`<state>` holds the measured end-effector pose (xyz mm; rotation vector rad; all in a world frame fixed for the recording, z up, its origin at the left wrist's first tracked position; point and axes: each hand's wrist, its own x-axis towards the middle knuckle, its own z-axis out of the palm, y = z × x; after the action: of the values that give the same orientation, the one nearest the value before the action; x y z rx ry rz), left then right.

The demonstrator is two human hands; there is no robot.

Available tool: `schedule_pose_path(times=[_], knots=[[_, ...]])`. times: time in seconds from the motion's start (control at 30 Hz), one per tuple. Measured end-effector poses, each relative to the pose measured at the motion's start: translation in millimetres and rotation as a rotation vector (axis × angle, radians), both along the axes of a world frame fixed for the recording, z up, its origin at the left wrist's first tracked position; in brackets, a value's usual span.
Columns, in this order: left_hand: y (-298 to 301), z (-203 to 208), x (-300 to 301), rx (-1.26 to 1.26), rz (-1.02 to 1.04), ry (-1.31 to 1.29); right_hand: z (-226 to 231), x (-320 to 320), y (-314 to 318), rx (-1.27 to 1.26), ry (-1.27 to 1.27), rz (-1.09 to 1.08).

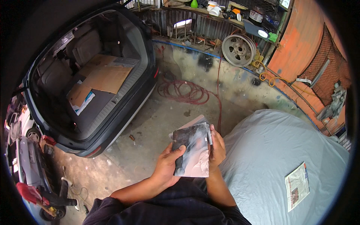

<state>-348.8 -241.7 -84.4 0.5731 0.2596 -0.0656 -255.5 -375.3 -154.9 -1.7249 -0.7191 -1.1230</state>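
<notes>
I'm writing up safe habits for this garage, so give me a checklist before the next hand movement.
1. Left hand on the smeared plate, thumb on top: ok.
2. Right hand gripping firmly at the plate's right side: cannot tell.
3. Pinkish paste evenly mixed: cannot tell.
4. Red hose hung up: not ok, loosely coiled on the floor.
5. Grey sheet free of loose items: not ok, newspaper there.

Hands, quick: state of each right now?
Left hand: closed on the smeared board, thumb on its face.
Right hand: at the board's right edge; its grip can't be told.
</notes>
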Motion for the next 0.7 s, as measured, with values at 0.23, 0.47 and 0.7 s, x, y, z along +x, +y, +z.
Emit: schedule_pose_path(times=[0.23, 0.47, 0.7], knots=[[-18, 0, -1, -0.024, 0.064, -0.031, -35, -4, 5, 0.226, 0.299, 0.121], [-24, 10, 4, 0.129, 0.201, -0.138, -68, -25, 16, 0.382, 0.581, 0.152], [6, 3, 10, 0.368, 0.331, -0.174, 4, -25, -15, 0.689, 0.579, 0.365]])
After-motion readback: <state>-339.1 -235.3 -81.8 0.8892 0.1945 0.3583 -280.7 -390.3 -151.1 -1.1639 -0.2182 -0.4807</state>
